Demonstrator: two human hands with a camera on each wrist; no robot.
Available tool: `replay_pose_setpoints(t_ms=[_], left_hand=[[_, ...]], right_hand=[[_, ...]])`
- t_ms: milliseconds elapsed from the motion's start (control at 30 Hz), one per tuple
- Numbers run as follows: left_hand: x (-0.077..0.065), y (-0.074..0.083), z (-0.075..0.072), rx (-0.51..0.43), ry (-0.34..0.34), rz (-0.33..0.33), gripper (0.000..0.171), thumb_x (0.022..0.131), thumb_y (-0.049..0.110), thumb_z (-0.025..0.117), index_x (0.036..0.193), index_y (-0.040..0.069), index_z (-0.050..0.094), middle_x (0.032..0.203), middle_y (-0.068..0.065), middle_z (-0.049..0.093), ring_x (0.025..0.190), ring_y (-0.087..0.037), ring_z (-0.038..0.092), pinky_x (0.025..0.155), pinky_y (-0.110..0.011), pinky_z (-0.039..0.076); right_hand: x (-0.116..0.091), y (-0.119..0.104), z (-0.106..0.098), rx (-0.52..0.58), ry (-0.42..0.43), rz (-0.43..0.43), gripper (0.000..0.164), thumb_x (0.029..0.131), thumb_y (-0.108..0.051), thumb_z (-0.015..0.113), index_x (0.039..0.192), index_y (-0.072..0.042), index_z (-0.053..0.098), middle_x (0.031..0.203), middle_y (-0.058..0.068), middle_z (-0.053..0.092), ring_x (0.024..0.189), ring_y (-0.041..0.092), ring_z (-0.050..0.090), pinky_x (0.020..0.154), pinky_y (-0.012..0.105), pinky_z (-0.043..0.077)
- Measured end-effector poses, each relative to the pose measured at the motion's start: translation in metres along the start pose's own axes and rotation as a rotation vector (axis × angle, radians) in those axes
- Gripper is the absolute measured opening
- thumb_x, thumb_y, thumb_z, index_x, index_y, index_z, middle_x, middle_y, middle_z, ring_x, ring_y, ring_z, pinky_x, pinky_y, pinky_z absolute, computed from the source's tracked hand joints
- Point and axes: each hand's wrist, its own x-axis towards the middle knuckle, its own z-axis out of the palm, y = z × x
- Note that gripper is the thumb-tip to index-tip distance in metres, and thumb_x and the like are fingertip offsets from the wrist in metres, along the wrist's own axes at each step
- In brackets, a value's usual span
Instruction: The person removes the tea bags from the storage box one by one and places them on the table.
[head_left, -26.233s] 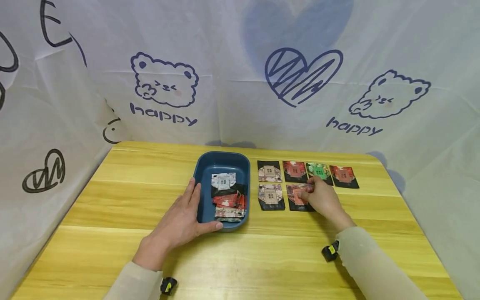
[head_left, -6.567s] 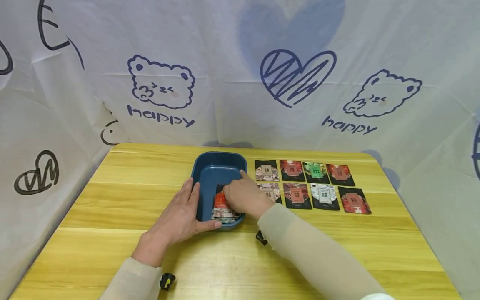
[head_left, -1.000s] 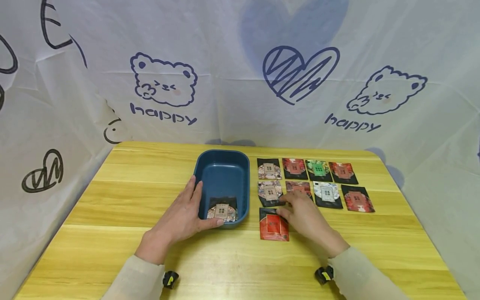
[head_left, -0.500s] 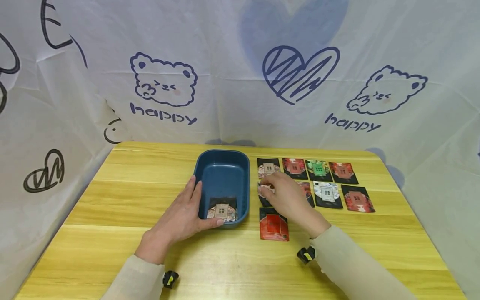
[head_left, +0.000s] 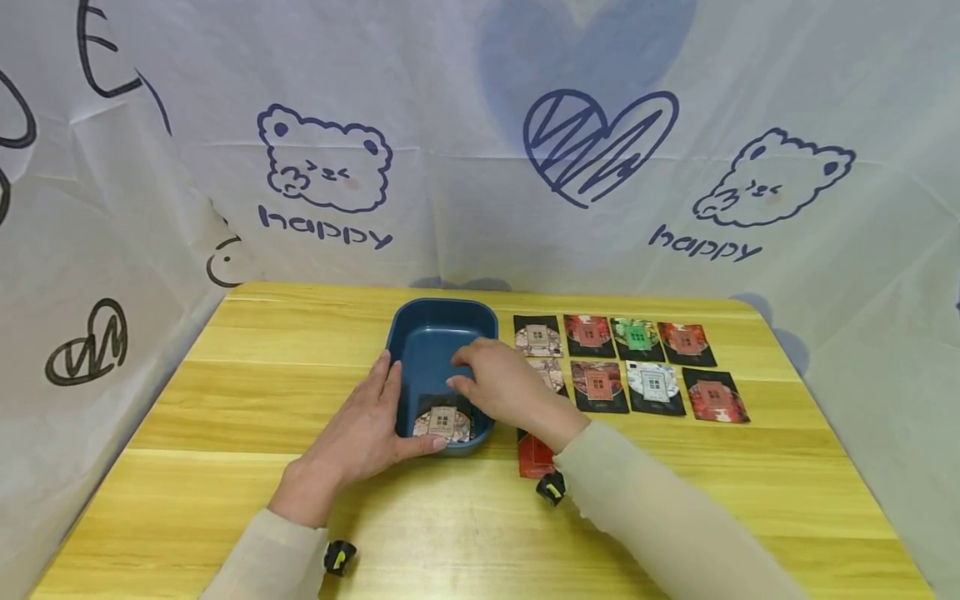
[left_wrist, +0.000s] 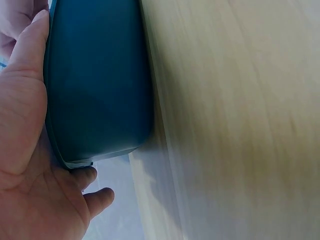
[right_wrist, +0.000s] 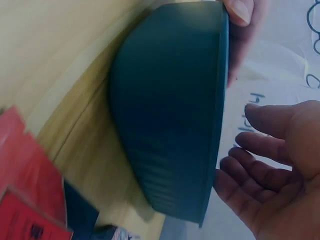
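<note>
My left hand [head_left: 356, 433] rests against the left side of a dark blue plastic bin [head_left: 442, 305], straight fingers along its side and thumb along the near rim. Inside, at the near end, lies a black sachet with a cream floral print [head_left: 442, 423]; whether others lie under it is hidden. Over the bin's right side hovers my right hand [head_left: 504, 383], its fingers loosely bent and holding nothing; the right wrist view shows these fingers [right_wrist: 245, 175] apart. A red and black sachet [head_left: 534, 458] lies partly hidden under my right wrist.
Right of the bin, several sachets lie flat in two rows, including a green one [head_left: 636, 339], a white one [head_left: 654, 387] and a red floral one [head_left: 714, 396]. The wooden table [head_left: 225, 400] meets a white printed cloth [head_left: 465, 200] at the back.
Over the last second my right hand has moved left from the sachets to above the bin. Since the oldest frames, the bin's pile has shrunk and more sachets lie on the table.
</note>
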Motion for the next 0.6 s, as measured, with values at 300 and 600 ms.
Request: replay_pose_setpoints(t_ms=[300,600], left_hand=[[0.000,-0.001,0.000,-0.023,-0.017,-0.001,0.134,0.084,0.087,0.061,0.166,-0.007,0.013,0.175,-0.026,-0.001,0.161,-0.046,0.016,0.126,-0.059,0.031],[0.000,-0.003,0.001,-0.038,-0.011,0.002,0.134,0.083,0.087,0.061,0.166,-0.007,0.012,0.176,-0.025,-0.002,0.160,-0.046,0.017,0.126,-0.059,0.031]], right_hand=[[0.014,-0.012,0.016,-0.065,-0.141,0.008,0.045,0.104,-0.037,0.069,0.139,-0.009,0.069,0.131,0.009,0.071,0.117,0.025,0.069,0.099,0.043,0.058],[0.017,-0.015,0.026,-0.201,-0.209,-0.028,0.049,0.103,-0.040,0.069,0.141,-0.009,0.067,0.131,0.009,0.071,0.121,0.027,0.066,0.104,0.045,0.056]])
